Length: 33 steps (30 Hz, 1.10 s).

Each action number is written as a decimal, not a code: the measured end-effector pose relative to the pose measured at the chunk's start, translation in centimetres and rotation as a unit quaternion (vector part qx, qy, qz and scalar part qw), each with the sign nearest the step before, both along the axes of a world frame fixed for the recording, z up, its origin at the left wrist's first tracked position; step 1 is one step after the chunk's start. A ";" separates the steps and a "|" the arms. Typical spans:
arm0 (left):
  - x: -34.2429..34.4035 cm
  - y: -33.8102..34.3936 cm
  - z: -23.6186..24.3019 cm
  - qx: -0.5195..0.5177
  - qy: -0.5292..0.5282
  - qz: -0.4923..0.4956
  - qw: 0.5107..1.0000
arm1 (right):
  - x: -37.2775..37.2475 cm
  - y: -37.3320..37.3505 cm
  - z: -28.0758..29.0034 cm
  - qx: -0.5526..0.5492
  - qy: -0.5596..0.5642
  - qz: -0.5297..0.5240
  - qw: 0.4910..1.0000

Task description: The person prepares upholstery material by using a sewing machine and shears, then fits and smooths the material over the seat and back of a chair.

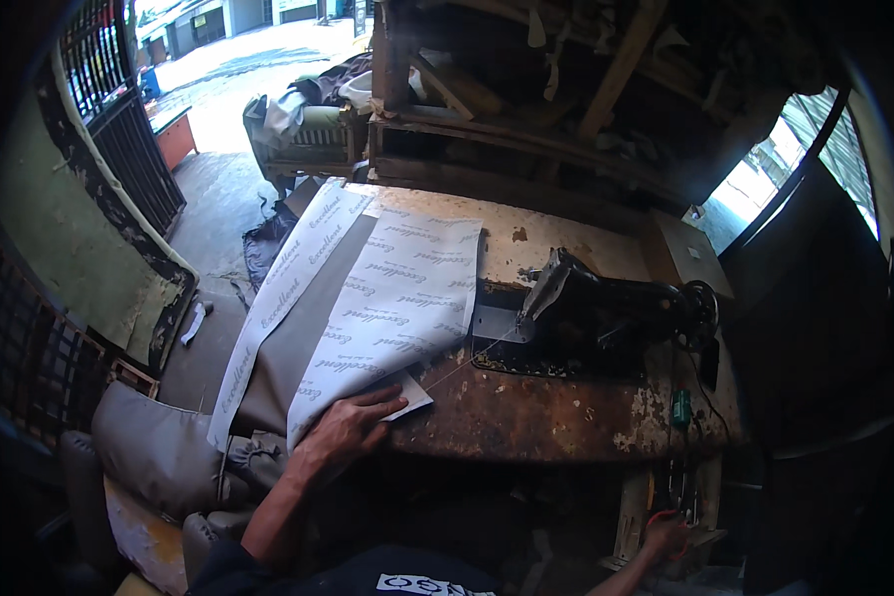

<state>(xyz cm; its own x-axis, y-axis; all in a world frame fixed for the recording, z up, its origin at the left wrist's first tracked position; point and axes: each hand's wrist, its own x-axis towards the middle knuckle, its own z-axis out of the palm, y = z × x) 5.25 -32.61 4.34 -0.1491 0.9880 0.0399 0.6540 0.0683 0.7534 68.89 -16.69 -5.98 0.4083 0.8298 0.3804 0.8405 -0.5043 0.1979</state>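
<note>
Fingers slightly spread, the left hand apparently steadies sheeting at the tabletop's near edge. The right hand's I can't tell; the red-handled tool likely needs lifting.

Two hands, two printed pieces, one machine

Hands: one left hand, one right hand. White printed pieces: one strip, one wide sheet. One surface, one sewing machine, one handwheel, one green item, one red-handled tool. Also one barred gate and one white scrap on the floor.
</note>
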 end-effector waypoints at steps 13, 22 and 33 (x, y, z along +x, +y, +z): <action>-1.3 -0.5 -4.9 0.070 0.002 -0.035 0.997 | -0.8 -2.0 3.3 0.058 0.030 -0.073 0.995; -1.5 0.0 -3.7 0.148 0.006 -0.027 0.989 | -22.2 -8.2 14.1 0.075 0.814 0.245 0.521; -1.6 -0.8 -2.7 0.154 0.009 -0.051 0.987 | -41.0 -8.5 8.7 -0.350 0.851 0.250 0.303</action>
